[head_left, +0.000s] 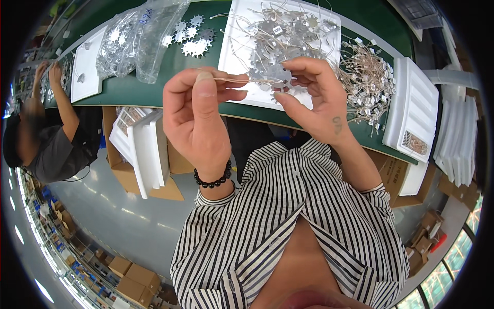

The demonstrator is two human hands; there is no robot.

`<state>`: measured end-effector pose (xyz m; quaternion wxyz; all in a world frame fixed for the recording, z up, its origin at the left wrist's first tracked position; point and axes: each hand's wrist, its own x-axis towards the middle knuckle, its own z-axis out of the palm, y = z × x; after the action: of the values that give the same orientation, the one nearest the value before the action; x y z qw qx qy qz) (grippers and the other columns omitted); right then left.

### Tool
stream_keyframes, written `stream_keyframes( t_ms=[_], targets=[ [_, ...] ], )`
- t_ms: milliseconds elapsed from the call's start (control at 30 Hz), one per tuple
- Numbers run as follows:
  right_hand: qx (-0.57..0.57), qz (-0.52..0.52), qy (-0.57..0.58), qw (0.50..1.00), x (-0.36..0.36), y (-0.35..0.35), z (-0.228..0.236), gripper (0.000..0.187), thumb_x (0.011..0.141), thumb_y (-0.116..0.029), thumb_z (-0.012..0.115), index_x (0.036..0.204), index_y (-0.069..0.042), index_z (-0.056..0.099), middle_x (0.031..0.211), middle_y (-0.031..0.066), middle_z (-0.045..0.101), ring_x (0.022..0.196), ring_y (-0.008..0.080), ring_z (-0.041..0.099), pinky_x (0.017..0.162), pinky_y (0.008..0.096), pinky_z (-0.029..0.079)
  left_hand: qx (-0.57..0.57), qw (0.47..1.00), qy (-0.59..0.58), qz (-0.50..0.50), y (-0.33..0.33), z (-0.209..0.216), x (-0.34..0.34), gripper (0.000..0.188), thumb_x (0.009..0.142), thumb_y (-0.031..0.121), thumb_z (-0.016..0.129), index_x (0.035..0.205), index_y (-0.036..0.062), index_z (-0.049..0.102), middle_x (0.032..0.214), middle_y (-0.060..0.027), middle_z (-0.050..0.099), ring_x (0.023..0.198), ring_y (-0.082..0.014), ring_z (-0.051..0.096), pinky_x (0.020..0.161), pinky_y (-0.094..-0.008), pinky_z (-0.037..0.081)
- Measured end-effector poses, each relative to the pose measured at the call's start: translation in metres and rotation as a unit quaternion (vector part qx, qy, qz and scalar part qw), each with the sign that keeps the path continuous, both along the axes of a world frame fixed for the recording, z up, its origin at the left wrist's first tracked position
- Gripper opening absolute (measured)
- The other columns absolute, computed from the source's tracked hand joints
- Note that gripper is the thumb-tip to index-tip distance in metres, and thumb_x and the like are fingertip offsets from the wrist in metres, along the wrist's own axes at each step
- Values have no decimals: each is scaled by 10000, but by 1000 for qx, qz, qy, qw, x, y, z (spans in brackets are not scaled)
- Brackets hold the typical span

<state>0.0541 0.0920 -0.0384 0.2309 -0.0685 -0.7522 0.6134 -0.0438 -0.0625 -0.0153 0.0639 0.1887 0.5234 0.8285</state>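
Observation:
Above the front edge of the green table (206, 67), my left hand (198, 116) pinches thin pale wires (234, 79) between thumb and fingers. The wires stretch rightward to a silvery, gear-shaped plate (279, 75). My right hand (324, 100) grips that plate by its rim, thumb below and fingers above. Behind my hands, a heap of similar toothed plates (288, 41) with wires and small white tags lies on a white foam tray (234, 49). Further left are several loose toothed plates (196, 48) without visible wires.
A clear plastic bag (136, 46) of plates lies at the back left. Wires with white connectors (368, 82) are piled at right, beside a white foam tray (416, 103). Below the table stands a carton holding foam trays (146, 147). Another person (59, 144) works at far left.

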Motion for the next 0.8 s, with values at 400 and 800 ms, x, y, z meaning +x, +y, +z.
stream_keyframes(
  t_ms=[400, 800],
  targets=[
    [-27, 31, -99, 994, -8, 5, 20, 525, 834, 38, 751, 1323, -11, 566, 932, 57, 676, 773, 124, 637, 742, 228, 519, 2, 998, -37, 54, 16, 3, -23, 215, 1031, 151, 618, 1152, -22, 577, 971, -113, 674, 813, -226, 740, 661, -265, 586],
    [-140, -117, -57, 982, 73, 32, 15, 344, 922, 26, 603, 1265, 33, 594, 841, 77, 633, 703, 145, 621, 659, 232, 508, -240, 955, 175, -22, 132, 38, -242, 238, 981, 138, 638, 1090, -72, 656, 965, -128, 708, 856, -217, 751, 709, -258, 597]
  ],
)
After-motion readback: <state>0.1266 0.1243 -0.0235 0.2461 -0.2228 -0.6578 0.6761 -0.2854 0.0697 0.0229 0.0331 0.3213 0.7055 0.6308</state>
